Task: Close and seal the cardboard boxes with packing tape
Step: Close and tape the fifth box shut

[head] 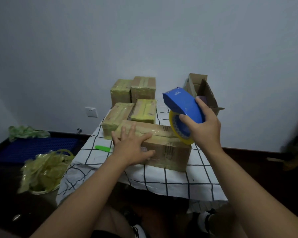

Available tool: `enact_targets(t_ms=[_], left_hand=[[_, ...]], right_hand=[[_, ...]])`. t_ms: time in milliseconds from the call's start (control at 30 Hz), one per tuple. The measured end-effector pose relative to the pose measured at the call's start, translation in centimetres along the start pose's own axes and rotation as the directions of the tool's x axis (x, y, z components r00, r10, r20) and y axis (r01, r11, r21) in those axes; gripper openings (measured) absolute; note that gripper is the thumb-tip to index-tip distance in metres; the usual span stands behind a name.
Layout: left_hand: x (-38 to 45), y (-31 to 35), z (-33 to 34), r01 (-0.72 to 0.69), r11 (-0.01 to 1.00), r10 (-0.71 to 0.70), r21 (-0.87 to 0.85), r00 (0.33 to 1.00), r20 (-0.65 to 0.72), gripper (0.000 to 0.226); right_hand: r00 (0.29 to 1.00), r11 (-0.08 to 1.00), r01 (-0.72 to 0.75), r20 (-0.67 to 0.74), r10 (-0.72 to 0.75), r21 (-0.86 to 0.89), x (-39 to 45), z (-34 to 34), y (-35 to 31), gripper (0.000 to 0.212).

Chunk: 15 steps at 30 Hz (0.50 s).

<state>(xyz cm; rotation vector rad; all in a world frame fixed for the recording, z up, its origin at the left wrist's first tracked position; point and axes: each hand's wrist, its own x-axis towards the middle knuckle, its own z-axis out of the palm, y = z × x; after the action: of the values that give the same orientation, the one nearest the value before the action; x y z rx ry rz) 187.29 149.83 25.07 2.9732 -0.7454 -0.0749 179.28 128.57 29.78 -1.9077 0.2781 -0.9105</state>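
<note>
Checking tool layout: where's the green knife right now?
Head view: green knife lies on the checkered cloth, left of the long box, just beyond the left hand.

I'm in a plain home room: bare painted wall (144,31), wall socket (91,112), dark floor (265,177), checked cloth (162,179) over my small surface.

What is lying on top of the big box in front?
The left hand lies flat on the big box, over shiny tape strips. The tape dispenser hides its far right corner.
</note>
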Motion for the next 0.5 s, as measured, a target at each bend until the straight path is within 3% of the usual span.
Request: enact_targets(t_ms=[200, 333, 433, 500], left_hand=[[0.2, -1.6, -1.0, 0.089, 0.991, -0.073, 0.096, 0.984, -0.163, 0.104], [-0.3, -1.6, -0.8, 0.097, 0.995, -0.096, 0.009, 0.990, -0.102, 0.102], [-0.4, -2.4, -0.8, 0.042, 0.995, -0.043, -0.092, 0.999, -0.016, 0.086], [-0.7, -2.7, -0.9, 0.015, 0.995, -0.020, -0.097, 0.998, -0.061, 0.076]], right_hand=[[0.999, 0.999, 0.014, 0.045, -0.012, -0.039, -0.5, 1.3, -0.5, 0.070], [1.000, 0.999, 0.016, 0.018, -0.016, -0.042, -0.1, 0.9, -1.0, 0.071], [1.000, 0.999, 0.025, -0.014, -0.025, -0.047, 0.3, 0.0, -1.3, 0.071], [0.999, 0.998, 0.027, -0.030, -0.029, -0.048, 0.6, -0.7, -1.6, 0.072]])
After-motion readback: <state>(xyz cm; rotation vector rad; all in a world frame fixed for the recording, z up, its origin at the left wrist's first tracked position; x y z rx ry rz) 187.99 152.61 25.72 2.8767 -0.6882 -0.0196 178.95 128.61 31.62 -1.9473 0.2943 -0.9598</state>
